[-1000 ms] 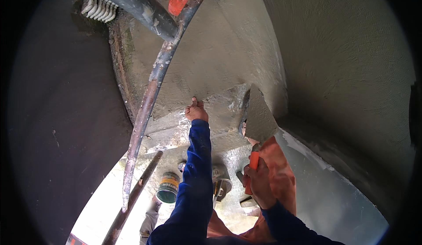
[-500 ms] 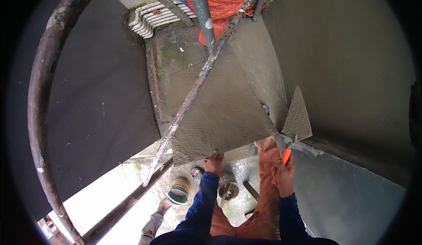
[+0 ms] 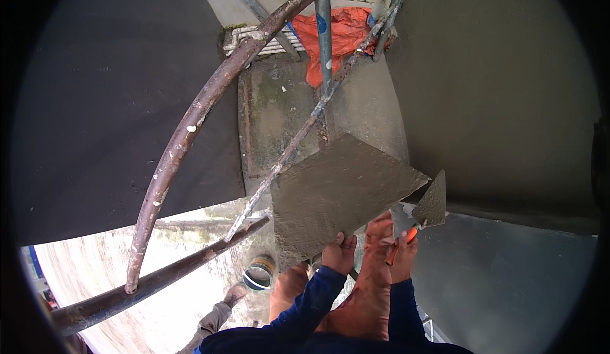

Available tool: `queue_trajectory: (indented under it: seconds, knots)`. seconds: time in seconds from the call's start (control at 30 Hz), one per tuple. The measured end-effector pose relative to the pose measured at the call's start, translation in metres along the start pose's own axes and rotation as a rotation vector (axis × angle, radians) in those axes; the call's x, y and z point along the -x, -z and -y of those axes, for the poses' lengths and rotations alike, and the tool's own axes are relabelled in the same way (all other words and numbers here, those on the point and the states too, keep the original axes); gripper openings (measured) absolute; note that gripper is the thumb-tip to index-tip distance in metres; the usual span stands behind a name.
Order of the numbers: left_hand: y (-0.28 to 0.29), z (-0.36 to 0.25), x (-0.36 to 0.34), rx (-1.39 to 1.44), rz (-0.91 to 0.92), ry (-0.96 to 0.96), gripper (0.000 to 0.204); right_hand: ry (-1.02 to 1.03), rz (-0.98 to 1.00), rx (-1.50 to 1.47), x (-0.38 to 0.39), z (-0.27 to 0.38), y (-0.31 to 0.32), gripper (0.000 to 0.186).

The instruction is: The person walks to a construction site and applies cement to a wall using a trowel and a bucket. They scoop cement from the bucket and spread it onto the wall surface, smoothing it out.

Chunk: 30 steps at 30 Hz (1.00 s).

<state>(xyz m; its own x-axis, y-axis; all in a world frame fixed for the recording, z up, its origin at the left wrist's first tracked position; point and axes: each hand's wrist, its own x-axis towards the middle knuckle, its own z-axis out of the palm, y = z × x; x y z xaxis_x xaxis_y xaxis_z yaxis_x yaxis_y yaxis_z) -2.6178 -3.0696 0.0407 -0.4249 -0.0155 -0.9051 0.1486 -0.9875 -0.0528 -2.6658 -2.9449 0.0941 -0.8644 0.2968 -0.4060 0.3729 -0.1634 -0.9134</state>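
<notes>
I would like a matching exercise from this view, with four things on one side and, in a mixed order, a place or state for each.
Things:
1. trowel
2. board
3. tarp
4. bucket

Places and states:
A. red-orange and crumpled
B. held at its near edge by the left hand
C. near another person's foot
D. held by its handle in the right hand

Right pairs: 1-D, 2-B, 3-A, 4-C.
</notes>
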Motion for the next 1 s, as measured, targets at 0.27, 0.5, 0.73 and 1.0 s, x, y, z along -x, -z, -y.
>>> queue_trajectory:
  seconds: [0.27,0.5,0.73,1.0]
  knots:
    - [-0.009,0.008,0.015,0.081,-0.049,0.068,0.008,-0.111,0.252,-0.131,-0.025,-0.006,-0.059,0.031]
    - [-0.003,0.005,0.012,0.125,-0.015,0.079,0.007,-0.033,0.266,0.069,-0.05,-0.012,-0.075,0.028]
    - [0.113,-0.024,0.025,-0.168,0.528,0.152,0.025,-0.165,0.211,0.038,-0.06,-0.02,-0.082,0.047]
    - [0.192,-0.115,-0.049,-0.043,0.211,-0.06,0.057,-0.093,0.351,0.059,-0.079,-0.026,-0.047,0.047]
